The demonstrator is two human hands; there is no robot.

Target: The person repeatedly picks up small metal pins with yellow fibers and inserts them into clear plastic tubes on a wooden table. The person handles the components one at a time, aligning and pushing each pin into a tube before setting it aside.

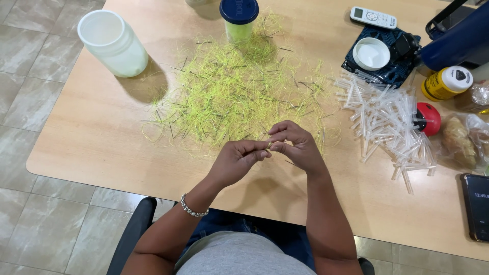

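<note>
Both hands meet over the near middle of the table (102,142): the left hand (238,158) and right hand (295,145) each pinch narrow, fingertips touching, on a small yellow-green thread piece (269,145) between them (too small to tell if a dark needle is in it as well). Just beyond the hands lies the tangled heap of yellow-green thread and thin dark needles (234,91), spread wide across the table centre. Risks, as a judgement: the piece is tiny and held only by fingertips, so a slip would drop it into the heap, where it would be lost among lookalikes; loose needles near the wrists could prick a hand or get swept off the near edge to the floor. To the right, a pile of clear plastic tubes (387,119) sits close to the right forearm, so an elbow swing could scatter them toward the phone (478,206) at the right edge. Far left, an open white jar (113,43) stands well apart; far centre, a blue-lidded container (239,18) stands at the heap's far edge, and snagged thread could tug it.
</note>
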